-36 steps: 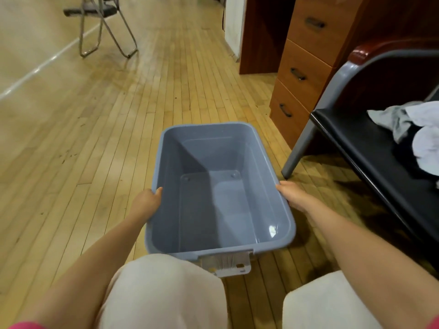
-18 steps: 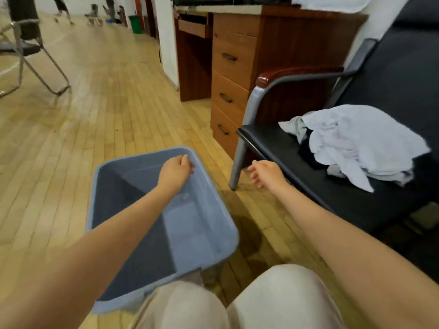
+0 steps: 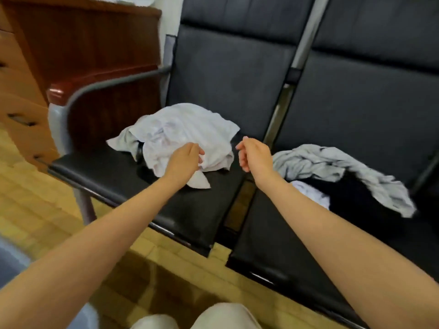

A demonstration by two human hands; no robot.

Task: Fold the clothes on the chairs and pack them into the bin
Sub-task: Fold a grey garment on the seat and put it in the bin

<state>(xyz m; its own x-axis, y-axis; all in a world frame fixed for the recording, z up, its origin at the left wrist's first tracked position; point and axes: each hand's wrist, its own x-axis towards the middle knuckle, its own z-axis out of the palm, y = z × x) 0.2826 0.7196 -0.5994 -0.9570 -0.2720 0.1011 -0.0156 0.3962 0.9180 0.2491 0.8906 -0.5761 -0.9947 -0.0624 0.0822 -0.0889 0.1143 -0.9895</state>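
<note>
A crumpled white garment [image 3: 190, 129] lies on the left black chair seat [image 3: 133, 184], over a light grey piece [image 3: 121, 141]. My left hand [image 3: 185, 160] is on its lower right part, and its fingers curl into the fabric. My right hand [image 3: 254, 153] hovers just right of it above the gap between the seats, loosely curled and holding nothing. On the right seat [image 3: 285, 245] a grey garment [image 3: 332, 167] drapes over a black one [image 3: 356, 203] and a small white piece [image 3: 311, 193]. Only a sliver of the blue-grey bin [image 3: 11, 264] shows at the lower left edge.
A wooden drawer cabinet [image 3: 21, 96] stands left of the chairs, behind the red-topped metal armrest [image 3: 71, 89]. Black backrests [image 3: 228, 74] rise behind both seats. Wooden floor [image 3: 35, 210] lies in front, and my knees [image 3: 213, 317] are at the bottom edge.
Both hands let go of the bin and reached right to the chair. The view swung from the bin to the seats, and my left hand now touches the white garment.
</note>
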